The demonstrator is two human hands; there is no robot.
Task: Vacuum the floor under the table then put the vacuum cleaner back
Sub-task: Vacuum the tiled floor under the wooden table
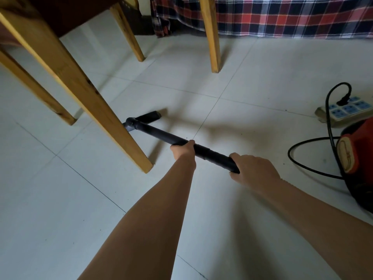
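Black wand (161, 134) in left hand (183, 151) and right hand (254, 170), nozzle (150, 116) behind table leg (96, 102)

Ahead of the left hand (182, 151), a table leg (105, 118) hides half the nozzle (150, 116); right of the right hand (252, 170), the picture's edge cuts the red vacuum body (363, 138).

Black wand (161, 134); red canister (357, 154); plaid cloth (282, 15).

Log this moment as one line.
phase: vacuuming | left hand: grips wand | right hand: grips wand | nozzle: floor, beside table leg
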